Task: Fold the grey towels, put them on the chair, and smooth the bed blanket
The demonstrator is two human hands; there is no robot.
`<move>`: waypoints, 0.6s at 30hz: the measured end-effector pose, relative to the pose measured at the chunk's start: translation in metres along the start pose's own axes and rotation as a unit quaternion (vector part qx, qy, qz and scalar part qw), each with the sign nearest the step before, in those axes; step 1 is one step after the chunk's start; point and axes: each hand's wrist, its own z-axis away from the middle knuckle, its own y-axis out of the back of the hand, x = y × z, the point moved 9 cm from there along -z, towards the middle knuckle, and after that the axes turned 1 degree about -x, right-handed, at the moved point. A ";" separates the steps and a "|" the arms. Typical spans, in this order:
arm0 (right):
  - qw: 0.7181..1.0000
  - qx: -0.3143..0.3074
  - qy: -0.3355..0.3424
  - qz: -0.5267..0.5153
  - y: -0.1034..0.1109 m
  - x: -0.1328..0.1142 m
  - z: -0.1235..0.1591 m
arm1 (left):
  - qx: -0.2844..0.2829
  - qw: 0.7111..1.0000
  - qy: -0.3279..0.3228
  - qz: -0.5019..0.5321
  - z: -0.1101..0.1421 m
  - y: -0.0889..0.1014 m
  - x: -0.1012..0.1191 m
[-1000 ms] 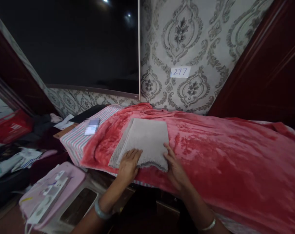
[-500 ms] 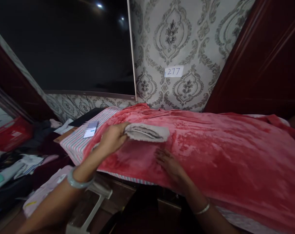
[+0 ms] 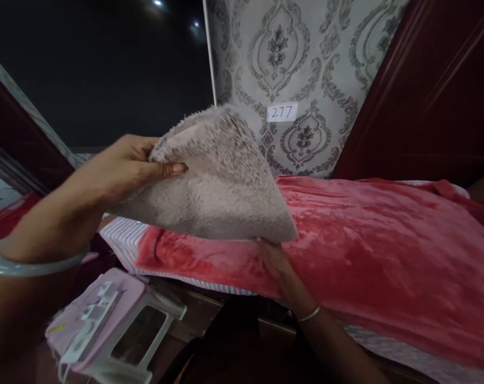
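Observation:
A fluffy grey-beige folded cloth (image 3: 221,181) with darker flecks is raised in front of the wall. My left hand (image 3: 133,170) grips its left side, thumb on the near face and fingers behind. A pale green bangle is on that wrist. My right hand (image 3: 276,261) reaches up to the cloth's lower right edge, over the red blanket. Its fingertips are mostly hidden by the cloth, so whether they pinch it does not show. A red plush blanket (image 3: 386,256) lies spread beneath, over a striped sheet (image 3: 124,240).
At the lower left stands a white and pink stool (image 3: 141,336) with a power strip (image 3: 92,325) on it. A large dark screen (image 3: 93,69) is on the wall, beside a paper marked 277 (image 3: 282,112). Dark red wood panelling (image 3: 434,106) rises at right.
My left hand has lifted the cloth up off the blanket and closer to me, showing its broad furry face. My right hand has gone from the blanket to the cloth's lower edge.

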 end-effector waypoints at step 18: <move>0.955 0.056 0.104 0.271 0.058 -0.203 -0.007 | -0.161 0.941 0.188 0.230 -0.041 -0.124 -0.140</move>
